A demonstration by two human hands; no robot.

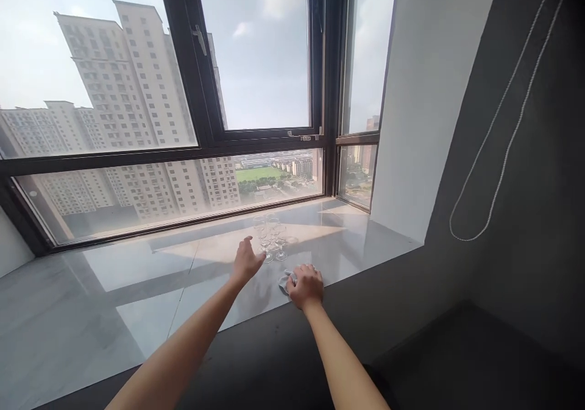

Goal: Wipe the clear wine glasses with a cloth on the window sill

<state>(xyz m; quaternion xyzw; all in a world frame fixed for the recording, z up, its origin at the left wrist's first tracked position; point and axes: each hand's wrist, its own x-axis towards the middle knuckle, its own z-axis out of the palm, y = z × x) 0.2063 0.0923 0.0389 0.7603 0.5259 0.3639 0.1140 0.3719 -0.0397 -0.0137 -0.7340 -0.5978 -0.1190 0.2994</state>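
Several clear stemmed glasses (280, 239) stand close together on the glossy window sill. Just left of them is my left hand (247, 260), its thumb and fingers apart. The thumb tip reaches the foot of the nearest glass; whether it touches the glass I cannot tell. My right hand (307, 286) is closed over a crumpled pale grey cloth (286, 282) near the front edge of the sill. Part of the cloth is hidden under the fingers.
The wide tiled sill (150, 303) drops off at its front edge. Behind it is a dark-framed window (262, 139) with a handle (200, 39). A looped white cord (507, 130) hangs at the right by the dark wall.
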